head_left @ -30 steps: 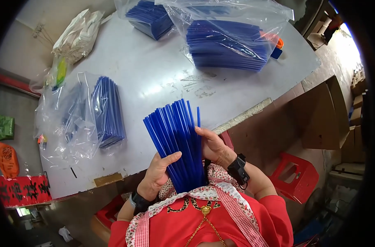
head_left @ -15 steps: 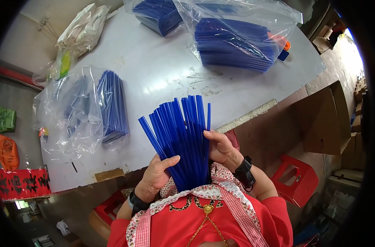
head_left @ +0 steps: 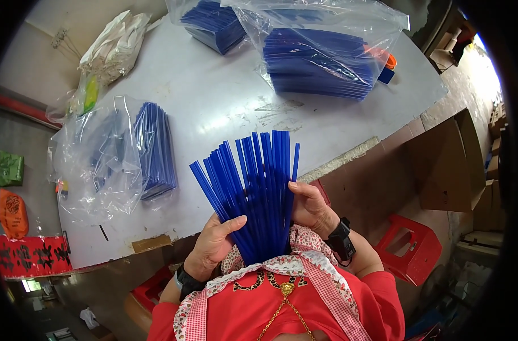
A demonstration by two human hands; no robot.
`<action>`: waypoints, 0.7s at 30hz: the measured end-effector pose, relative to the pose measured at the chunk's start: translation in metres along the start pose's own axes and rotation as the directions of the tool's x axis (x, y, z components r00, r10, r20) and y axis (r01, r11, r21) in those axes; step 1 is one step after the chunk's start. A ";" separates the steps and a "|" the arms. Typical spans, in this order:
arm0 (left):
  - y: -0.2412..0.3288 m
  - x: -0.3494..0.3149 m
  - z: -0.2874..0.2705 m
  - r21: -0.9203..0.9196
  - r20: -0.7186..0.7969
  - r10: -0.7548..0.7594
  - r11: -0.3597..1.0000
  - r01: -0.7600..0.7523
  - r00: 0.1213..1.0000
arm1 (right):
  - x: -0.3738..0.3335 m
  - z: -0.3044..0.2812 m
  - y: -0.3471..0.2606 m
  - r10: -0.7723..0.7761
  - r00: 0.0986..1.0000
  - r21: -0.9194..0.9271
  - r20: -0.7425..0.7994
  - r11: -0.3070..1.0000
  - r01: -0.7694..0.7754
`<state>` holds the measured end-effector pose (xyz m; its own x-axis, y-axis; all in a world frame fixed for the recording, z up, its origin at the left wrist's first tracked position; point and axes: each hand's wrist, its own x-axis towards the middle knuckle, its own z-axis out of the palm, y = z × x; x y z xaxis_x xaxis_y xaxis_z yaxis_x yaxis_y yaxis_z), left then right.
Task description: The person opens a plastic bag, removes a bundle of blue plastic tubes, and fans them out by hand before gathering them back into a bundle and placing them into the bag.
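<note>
A fanned bundle of long blue plastic strips stands upright in front of my chest, its lower ends against my apron. My left hand grips its left side, thumb lying across the front. On the right side, my right hand holds the bundle with its thumb by the outermost strip, which stands a little apart from the others. Both hands' fingers are mostly hidden behind the strips. Whether they are tubes or flat pieces, I cannot tell.
On the white table lie a stack of blue strips beside a clear plastic bag, and larger bagged stacks at the back. A cardboard box and a red stool stand to the right.
My right hand has shifted slightly right, and the strips are spread wider, with a gap opened near the middle. My left hand stays nearly still.
</note>
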<state>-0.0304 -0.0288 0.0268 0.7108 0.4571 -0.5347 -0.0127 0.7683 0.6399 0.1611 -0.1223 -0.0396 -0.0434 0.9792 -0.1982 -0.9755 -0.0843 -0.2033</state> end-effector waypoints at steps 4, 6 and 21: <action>-0.002 -0.001 0.002 0.021 0.009 0.024 0.999 -0.024 1.000 | -0.006 0.013 -0.002 -0.023 0.999 -0.086 -0.026 0.996 0.021; -0.002 0.000 0.004 0.034 0.032 0.030 0.999 -0.031 0.999 | -0.008 0.019 -0.002 -0.053 0.998 -0.226 -0.033 0.973 0.044; -0.009 0.032 -0.020 -0.049 0.000 -0.060 0.997 0.060 0.998 | 0.010 -0.014 0.000 0.013 0.981 -0.084 -0.191 0.996 -0.029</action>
<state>-0.0216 -0.0120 -0.0068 0.7102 0.4104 -0.5721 -0.0049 0.8154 0.5788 0.1637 -0.1152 -0.0555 -0.0138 0.9246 -0.3806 -0.9523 -0.1282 -0.2769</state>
